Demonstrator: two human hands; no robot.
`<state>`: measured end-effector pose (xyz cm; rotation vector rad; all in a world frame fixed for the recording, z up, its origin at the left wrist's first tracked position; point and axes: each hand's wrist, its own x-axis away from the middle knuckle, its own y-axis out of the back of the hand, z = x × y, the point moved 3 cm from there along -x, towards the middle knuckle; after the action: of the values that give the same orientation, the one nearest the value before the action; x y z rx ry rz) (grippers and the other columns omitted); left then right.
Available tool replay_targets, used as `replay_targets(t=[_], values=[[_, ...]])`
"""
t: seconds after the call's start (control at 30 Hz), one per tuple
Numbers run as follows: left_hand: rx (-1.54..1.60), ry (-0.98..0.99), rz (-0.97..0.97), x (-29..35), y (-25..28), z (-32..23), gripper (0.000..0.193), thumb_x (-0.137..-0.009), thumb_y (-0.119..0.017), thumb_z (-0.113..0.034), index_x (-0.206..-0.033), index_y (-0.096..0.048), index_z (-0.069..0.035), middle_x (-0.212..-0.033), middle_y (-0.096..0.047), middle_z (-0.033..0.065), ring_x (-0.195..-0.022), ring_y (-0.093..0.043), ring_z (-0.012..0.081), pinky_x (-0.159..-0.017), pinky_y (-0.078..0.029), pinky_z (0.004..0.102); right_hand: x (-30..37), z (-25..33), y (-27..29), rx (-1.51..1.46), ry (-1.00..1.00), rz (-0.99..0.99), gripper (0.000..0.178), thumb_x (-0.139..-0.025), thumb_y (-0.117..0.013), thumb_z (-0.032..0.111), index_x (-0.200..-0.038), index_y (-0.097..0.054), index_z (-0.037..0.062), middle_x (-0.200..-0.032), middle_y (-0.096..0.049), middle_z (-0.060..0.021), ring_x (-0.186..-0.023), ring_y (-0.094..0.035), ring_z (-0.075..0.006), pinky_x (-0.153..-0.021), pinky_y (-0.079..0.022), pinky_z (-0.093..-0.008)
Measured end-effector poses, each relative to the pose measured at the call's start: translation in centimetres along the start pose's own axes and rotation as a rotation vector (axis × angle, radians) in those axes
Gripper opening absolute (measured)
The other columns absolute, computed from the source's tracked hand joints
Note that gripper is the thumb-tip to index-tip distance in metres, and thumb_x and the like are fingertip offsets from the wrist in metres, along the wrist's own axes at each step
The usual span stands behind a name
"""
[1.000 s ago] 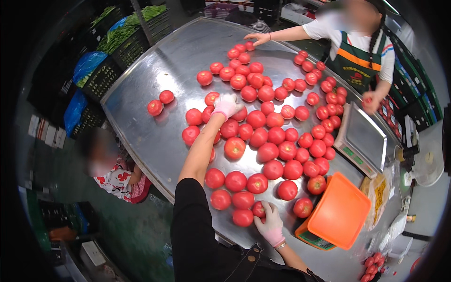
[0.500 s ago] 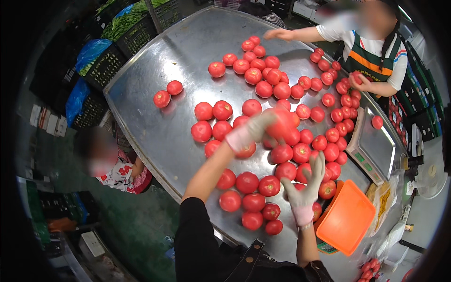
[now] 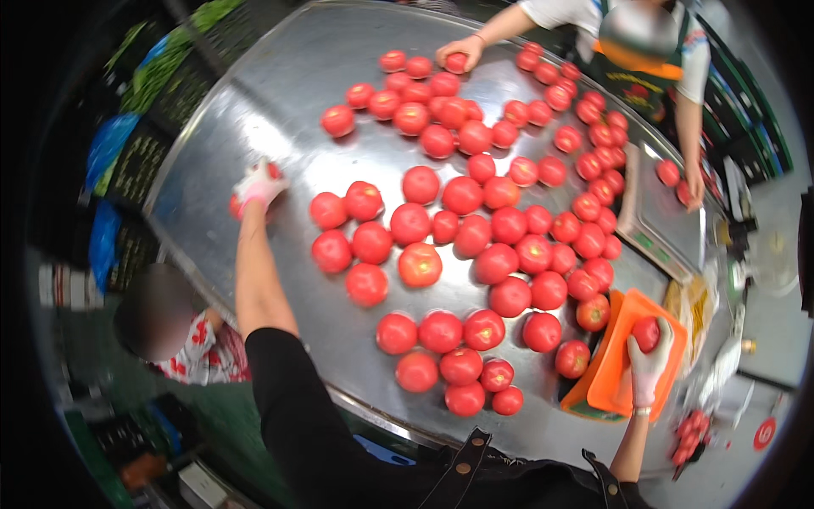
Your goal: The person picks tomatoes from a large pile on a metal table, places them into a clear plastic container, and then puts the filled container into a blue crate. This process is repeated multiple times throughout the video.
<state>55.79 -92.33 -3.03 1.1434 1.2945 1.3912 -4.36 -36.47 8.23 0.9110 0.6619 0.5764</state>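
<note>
Far out to the left, the left hand (image 3: 257, 185) grips a tomato (image 3: 236, 204); the right hand (image 3: 649, 360) clasps another tomato (image 3: 646, 332) over the orange tray (image 3: 619, 373), close in.

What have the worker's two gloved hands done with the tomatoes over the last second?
The left hand swung out from the middle of the pile to the round metal table's left edge, fingers around a red tomato. The right hand carried another red tomato from the near edge over the orange plastic tray. The pile stayed put.
</note>
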Motion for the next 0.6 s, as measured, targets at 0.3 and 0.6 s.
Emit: replay_targets(t=[0.3,0.6], values=[[0.022,-0.056,-0.039,2.3,1.1,-1.5,0.080,-0.068,-0.077,-0.048,-0.137,-0.043,-0.026,-0.135,-0.049,0.0187,-0.116,-0.056,0.0433,-0.102,-0.040,0.0521,-1.1,-1.0,0.1,0.077,-0.049,-0.018,0.068,-0.075,-0.076,0.014,-0.135,-0.047,0.0036,-0.132,-0.048,-0.0193,-0.123,-0.050,-0.0357,-0.104,-0.042,-0.0398],[1.486,-0.565,0.222,25.8,12.1,-23.2,0.064,-0.077,-0.078,-0.015,-0.134,-0.048,-0.011,-0.111,-0.057,0.0054,-0.084,-0.058,0.0131,-0.065,-0.050,0.0263,-0.5,-1.0,0.7,0.075,-0.066,-0.070,0.066,-0.074,-0.078,0.020,-0.133,-0.050,0.0086,-0.130,-0.050,-0.0175,-0.118,-0.054,-0.0358,-0.097,-0.048,-0.0420]])
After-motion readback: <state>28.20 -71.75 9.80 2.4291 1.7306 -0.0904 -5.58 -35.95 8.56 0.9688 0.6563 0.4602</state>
